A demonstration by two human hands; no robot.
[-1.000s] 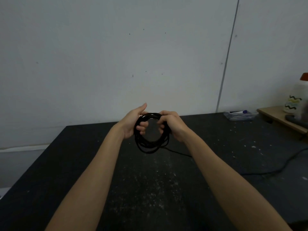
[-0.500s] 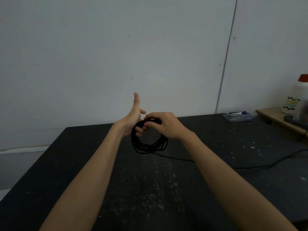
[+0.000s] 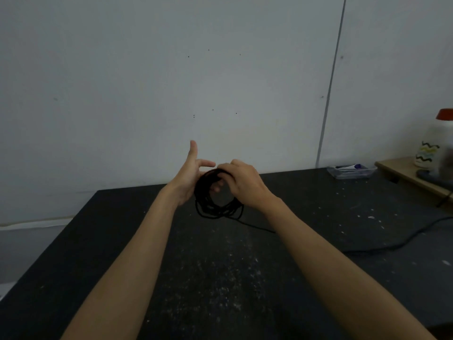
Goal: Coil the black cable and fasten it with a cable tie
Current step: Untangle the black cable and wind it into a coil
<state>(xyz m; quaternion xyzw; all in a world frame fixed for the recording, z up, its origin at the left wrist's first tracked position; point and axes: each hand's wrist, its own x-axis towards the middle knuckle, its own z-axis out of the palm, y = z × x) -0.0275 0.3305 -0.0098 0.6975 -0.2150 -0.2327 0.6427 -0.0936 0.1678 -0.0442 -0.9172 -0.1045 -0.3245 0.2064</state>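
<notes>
The black cable (image 3: 215, 207) is wound into a round coil of several loops, held upright above the black table (image 3: 122, 241). My left hand (image 3: 187, 179) is on the coil's left side with its thumb straight up and its index finger out, while its lower fingers curl through the loop. From the right, my right hand (image 3: 245, 184) grips the top of the coil, its fingers curled over the strands. A loose tail (image 3: 259, 228) drops from the coil onto the table, passes behind my right forearm and runs on to the right edge.
A clear plastic tray (image 3: 350, 171) with small items sits at the table's back right. Beside it a low wooden shelf (image 3: 402, 171) carries a white bottle with a red cap (image 3: 438, 143). A pale wall stands close behind the table.
My left thumb has lifted off the coil and points up. My right hand has shifted over the top of the coil. The coil sits slightly lower and more to the left.
</notes>
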